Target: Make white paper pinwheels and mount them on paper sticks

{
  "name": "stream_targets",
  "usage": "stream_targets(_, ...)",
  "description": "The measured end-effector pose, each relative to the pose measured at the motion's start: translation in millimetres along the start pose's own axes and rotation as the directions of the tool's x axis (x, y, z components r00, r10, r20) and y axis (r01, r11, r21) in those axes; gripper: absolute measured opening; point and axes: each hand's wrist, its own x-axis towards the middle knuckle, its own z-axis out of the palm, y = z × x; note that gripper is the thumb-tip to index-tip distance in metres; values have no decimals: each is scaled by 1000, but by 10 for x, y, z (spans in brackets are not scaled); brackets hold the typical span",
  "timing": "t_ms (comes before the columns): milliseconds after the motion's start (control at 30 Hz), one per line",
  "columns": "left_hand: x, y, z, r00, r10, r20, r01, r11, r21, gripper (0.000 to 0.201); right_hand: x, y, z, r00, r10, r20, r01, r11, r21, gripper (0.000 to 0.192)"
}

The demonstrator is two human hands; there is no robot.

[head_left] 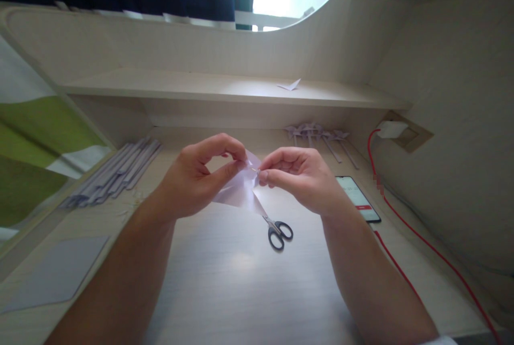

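Observation:
Above the middle of the desk my left hand [201,173] pinches a folded piece of pale lilac paper [241,190] between thumb and fingers. My right hand [299,176] meets it from the right, fingertips closed on the paper's centre, where something small and thin shows that I cannot make out. The paper's points hang down between both hands. Black-handled scissors [278,230] lie shut on the desk just below the paper, untouched.
A bundle of rolled lilac paper sticks [114,173] lies at the left. Finished paper pinwheels [317,136] rest at the back right. A phone [358,199] with a red cable [421,238] lies at the right. A grey sheet [60,272] sits front left; a paper scrap [289,85] on the shelf.

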Motion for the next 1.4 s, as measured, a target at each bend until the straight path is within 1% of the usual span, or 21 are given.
stream_targets(200,-12,2,-13,999,-8,-53,8,1000,5,6,-1,4,-5,1000,-13,2,13,1000,21,15)
stream_targets(333,-10,2,-15,997,7,-72,-8,1000,-13,10,-5,5,-21,1000,-27,-4,27,1000,-7,16)
stream_targets(467,-11,27,-21,999,2,-52,-1,1000,17,7,-2,14,-34,1000,-28,4,28,999,-29,17)
stream_targets(667,-4,70,-16,1000,-8,-20,8,1000,15,5,2,19,-31,1000,-15,26,16,1000,-15,17)
stream_targets(800,0,57,-8,999,4,-39,-4,1000,9,5,-2,20,-28,1000,1,23,0,1000,-13,16)
stream_targets(1000,-13,29,-13,998,-18,-65,18,1000,14,10,-6,13,-33,1000,-16,20,17,1000,-23,16)
stream_targets(1200,-14,51,-27,1000,-8,-23,8,1000,0,5,2,15,-36,1000,-24,11,25,1000,-11,17)
stream_targets(1400,-7,66,-31,1000,3,-21,-3,1000,-9,3,-7,29,-22,1000,-10,14,10,1000,-24,15)
